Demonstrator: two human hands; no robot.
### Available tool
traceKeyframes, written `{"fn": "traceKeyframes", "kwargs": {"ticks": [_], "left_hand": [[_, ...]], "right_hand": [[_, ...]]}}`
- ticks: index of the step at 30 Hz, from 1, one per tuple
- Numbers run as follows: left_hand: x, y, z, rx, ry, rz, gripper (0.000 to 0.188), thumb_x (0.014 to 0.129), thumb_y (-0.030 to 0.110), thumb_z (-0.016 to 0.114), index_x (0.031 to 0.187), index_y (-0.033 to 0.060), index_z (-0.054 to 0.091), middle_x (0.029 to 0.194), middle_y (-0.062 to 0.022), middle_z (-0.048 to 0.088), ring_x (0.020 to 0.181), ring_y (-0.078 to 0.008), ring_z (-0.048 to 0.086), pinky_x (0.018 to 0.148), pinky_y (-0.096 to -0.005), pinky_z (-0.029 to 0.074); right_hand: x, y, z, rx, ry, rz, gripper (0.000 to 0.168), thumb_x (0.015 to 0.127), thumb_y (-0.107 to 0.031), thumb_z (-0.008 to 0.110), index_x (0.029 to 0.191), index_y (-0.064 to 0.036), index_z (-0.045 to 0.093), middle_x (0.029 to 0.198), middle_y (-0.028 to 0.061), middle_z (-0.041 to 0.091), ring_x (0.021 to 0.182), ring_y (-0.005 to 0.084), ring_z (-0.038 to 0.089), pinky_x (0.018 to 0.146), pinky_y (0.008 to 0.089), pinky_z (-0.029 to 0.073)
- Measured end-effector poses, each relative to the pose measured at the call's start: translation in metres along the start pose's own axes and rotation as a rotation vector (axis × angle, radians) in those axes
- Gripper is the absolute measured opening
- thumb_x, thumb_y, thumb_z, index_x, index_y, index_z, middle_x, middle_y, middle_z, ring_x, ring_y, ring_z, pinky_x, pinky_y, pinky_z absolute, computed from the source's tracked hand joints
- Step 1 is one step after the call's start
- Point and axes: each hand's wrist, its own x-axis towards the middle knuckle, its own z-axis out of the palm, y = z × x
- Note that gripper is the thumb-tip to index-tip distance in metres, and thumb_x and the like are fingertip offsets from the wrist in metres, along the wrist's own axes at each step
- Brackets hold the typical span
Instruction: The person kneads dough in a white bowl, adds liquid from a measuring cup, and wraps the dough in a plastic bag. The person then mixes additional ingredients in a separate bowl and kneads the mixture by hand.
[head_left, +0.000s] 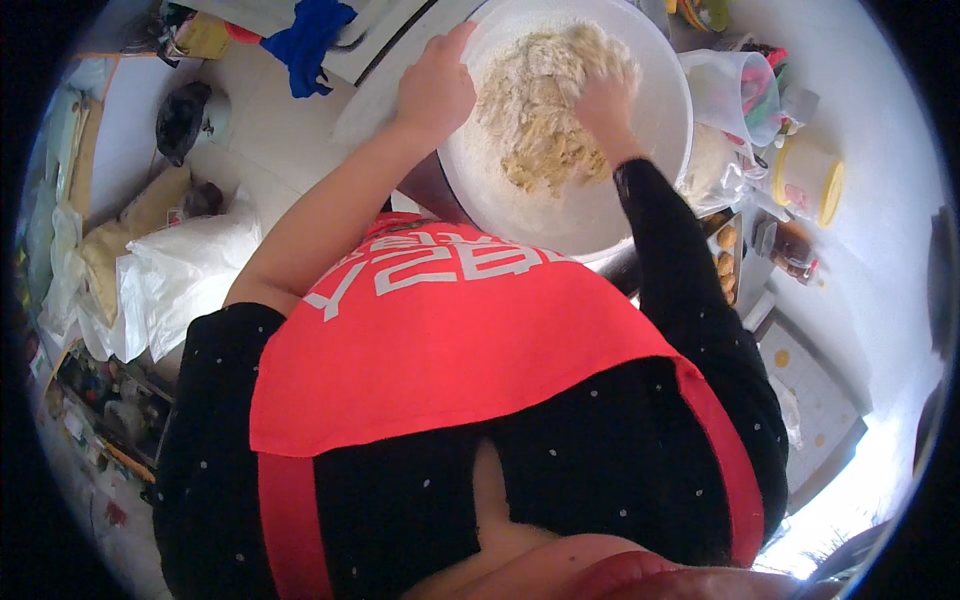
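Observation:
A large white basin (660, 127) stands in front of me, with a crumbly mass of flour and yellowish dough (551, 142) in it. My left hand (439, 82) grips the basin's left rim, fingers curled over the edge. Inside the basin, my right hand (606, 105) is pushed into the dry flour on the right side of the mass. Its fingers are blurred and dusted or covered with flour, so whether they close on any dough is hidden. Loose flour coats the basin's inner wall.
Right of the basin stand a clear plastic container (731, 94), a white tub with a yellow lid (806, 184) and a tray of round brown baked pieces (725, 259). White plastic sacks (187, 270) lie at left. A blue cloth (309, 45) hangs at upper left.

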Motion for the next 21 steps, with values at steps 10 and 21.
{"fn": "traceKeyframes", "kwargs": {"ticks": [10, 21], "left_hand": [[0.006, 0.005, -0.004, 0.000, -0.112, -0.054, 0.053, 0.075, 0.001, 0.048, 0.126, 0.0115, 0.038, 0.116, -0.0181, 0.049, 0.099, -0.0383, 0.053, 0.083, -0.0438, 0.044], [0.013, 0.011, -0.001, -0.055, -0.122, -0.209, 0.055, 0.077, 0.003, 0.049, 0.129, 0.0094, 0.033, 0.119, -0.0216, 0.050, 0.102, -0.0395, 0.052, 0.085, -0.0449, 0.043]], "right_hand": [[0.021, -0.085, -0.004, 0.541, -0.093, 0.296, 0.082, 0.074, -0.056, 0.056, 0.134, -0.004, 0.034, 0.121, 0.0242, 0.049, 0.113, 0.0384, 0.047, 0.095, 0.0474, 0.035], [-0.098, -0.049, -0.019, -0.005, -0.324, -0.938, 0.051, 0.065, -0.029, 0.061, 0.115, -0.017, 0.057, 0.101, 0.0127, 0.059, 0.112, 0.0344, 0.044, 0.101, 0.0532, 0.026]]}}
